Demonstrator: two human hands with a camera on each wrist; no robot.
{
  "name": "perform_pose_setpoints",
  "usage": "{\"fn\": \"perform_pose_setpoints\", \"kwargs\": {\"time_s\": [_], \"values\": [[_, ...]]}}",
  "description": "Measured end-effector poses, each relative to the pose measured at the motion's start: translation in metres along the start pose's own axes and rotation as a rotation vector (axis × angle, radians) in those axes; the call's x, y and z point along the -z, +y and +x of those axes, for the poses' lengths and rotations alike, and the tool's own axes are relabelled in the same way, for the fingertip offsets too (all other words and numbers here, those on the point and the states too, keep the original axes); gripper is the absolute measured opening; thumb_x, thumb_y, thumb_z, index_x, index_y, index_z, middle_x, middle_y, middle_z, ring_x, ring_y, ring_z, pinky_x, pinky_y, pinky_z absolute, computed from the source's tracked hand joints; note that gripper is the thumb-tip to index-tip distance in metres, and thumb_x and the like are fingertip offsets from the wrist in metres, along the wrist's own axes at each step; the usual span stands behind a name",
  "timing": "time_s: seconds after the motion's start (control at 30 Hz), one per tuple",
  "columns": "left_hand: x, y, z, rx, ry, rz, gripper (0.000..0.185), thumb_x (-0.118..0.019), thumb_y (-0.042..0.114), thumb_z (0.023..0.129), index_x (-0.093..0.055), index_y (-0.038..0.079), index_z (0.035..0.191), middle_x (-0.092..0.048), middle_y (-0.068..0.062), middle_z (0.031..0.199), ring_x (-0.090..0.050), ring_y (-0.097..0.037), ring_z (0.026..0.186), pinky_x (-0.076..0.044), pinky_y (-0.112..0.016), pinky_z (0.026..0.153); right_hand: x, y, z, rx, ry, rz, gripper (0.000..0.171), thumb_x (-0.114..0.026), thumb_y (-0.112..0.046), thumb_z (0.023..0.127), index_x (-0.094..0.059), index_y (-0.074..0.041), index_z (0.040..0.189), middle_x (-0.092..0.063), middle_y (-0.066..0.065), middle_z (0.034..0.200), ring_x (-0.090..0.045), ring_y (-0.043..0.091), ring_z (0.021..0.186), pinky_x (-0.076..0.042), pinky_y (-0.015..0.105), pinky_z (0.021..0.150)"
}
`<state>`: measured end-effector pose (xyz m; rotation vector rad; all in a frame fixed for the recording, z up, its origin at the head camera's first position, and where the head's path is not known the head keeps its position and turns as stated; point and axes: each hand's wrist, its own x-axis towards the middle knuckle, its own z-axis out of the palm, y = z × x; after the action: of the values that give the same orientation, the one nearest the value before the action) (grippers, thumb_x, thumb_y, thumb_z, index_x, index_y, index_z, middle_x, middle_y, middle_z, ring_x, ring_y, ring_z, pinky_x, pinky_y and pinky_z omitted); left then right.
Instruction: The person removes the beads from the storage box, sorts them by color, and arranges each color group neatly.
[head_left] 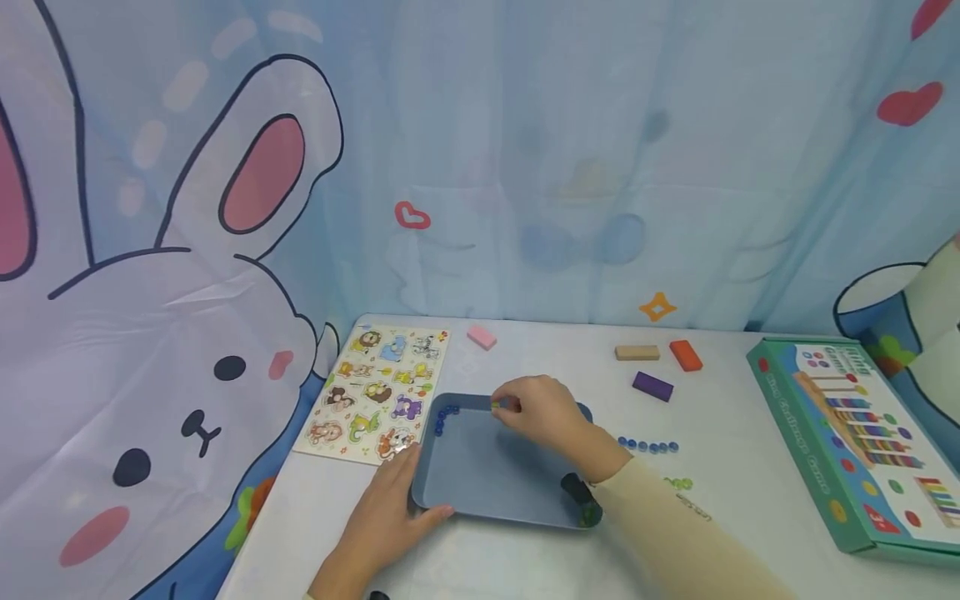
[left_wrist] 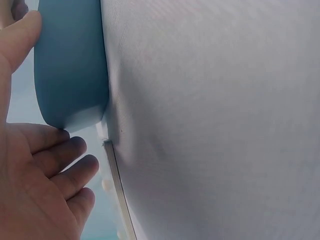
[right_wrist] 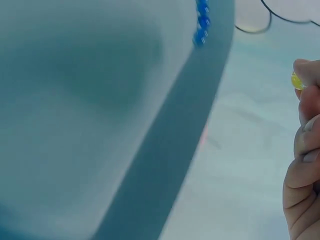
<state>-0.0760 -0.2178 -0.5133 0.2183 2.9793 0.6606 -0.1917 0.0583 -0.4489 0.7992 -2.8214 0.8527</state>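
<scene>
A blue-grey tray (head_left: 495, 467) lies on the table, with a short line of small blue beads (head_left: 440, 421) along its far left corner. My right hand (head_left: 543, 412) is over the tray's far rim and pinches a small see-through yellow bead (right_wrist: 296, 81) between thumb and finger. Its other fingers are curled in the right wrist view. My left hand (head_left: 390, 504) rests at the tray's near left corner, thumb by the near side. In the left wrist view its relaxed fingers (left_wrist: 70, 170) are spread, the index touching the corner. A black piece (head_left: 576, 488) and dark green beads (head_left: 588, 515) lie in the near right corner.
An animal puzzle board (head_left: 375, 392) stands left of the tray. Pink (head_left: 482, 337), wooden (head_left: 637, 353), orange (head_left: 686, 356) and purple blocks (head_left: 652, 386) lie behind. Blue beads (head_left: 648, 447) and green beads (head_left: 680, 483) are to the right, before a green game box (head_left: 862, 450).
</scene>
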Motion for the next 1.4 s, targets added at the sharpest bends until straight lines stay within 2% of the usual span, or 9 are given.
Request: {"fn": "perform_pose_setpoints", "kwargs": {"time_s": [0.23,0.53,0.87,1.07,1.2,1.4], "values": [[-0.003,-0.003,0.001,-0.003,0.005,0.012,0.114,-0.067,0.080,0.083,-0.030,0.011,0.166,-0.035,-0.011,0.171,-0.035,-0.035,0.157,-0.032,-0.057,0.129,0.030,0.027,-0.029,-0.041,0.064,-0.036,0.013,-0.084,-0.024,0.089,-0.083,-0.019,0.101,-0.057,-0.014,0.065,-0.046,0.002,0.057,-0.040,0.020,0.052],[-0.003,-0.004,0.000,-0.009,0.013,0.001,0.113,-0.070,0.077,0.083,-0.031,0.010,0.165,-0.036,-0.011,0.170,-0.036,-0.036,0.157,-0.032,-0.057,0.128,0.053,0.066,-0.081,-0.142,0.120,-0.075,0.017,-0.086,-0.018,0.086,-0.082,-0.016,0.102,-0.054,-0.014,0.064,-0.044,0.004,0.057,-0.038,0.019,0.049],[-0.003,-0.004,0.000,-0.006,0.011,-0.004,0.113,-0.071,0.076,0.083,-0.031,0.010,0.165,-0.036,-0.011,0.170,-0.035,-0.036,0.157,-0.031,-0.057,0.129,0.077,0.101,-0.132,-0.310,0.134,-0.112,0.018,-0.084,-0.020,0.088,-0.082,-0.014,0.104,-0.052,-0.009,0.064,-0.043,0.007,0.059,-0.033,0.021,0.049],[-0.002,-0.002,0.000,-0.017,0.012,-0.016,0.112,-0.072,0.075,0.083,-0.031,0.009,0.165,-0.036,-0.012,0.170,-0.035,-0.036,0.157,-0.031,-0.057,0.129,0.083,0.119,-0.161,-0.364,0.131,-0.136,0.017,-0.084,-0.021,0.088,-0.082,-0.013,0.103,-0.050,-0.009,0.063,-0.040,0.005,0.056,-0.030,0.021,0.048],[-0.002,-0.003,0.000,-0.018,0.020,-0.012,0.112,-0.072,0.075,0.083,-0.032,0.010,0.165,-0.037,-0.012,0.170,-0.036,-0.036,0.156,-0.032,-0.057,0.128,0.085,0.130,-0.175,-0.401,0.088,-0.132,0.019,-0.083,-0.024,0.089,-0.082,-0.013,0.104,-0.051,-0.009,0.063,-0.041,0.006,0.056,-0.031,0.021,0.049],[-0.003,-0.004,-0.001,-0.015,0.021,-0.012,0.113,-0.070,0.077,0.082,-0.032,0.011,0.165,-0.037,-0.011,0.170,-0.036,-0.035,0.156,-0.033,-0.057,0.128,0.086,0.142,-0.187,-0.496,-0.070,-0.100,0.025,-0.083,-0.026,0.089,-0.081,-0.012,0.110,-0.055,-0.006,0.067,-0.046,0.010,0.063,-0.034,0.022,0.052]]}}
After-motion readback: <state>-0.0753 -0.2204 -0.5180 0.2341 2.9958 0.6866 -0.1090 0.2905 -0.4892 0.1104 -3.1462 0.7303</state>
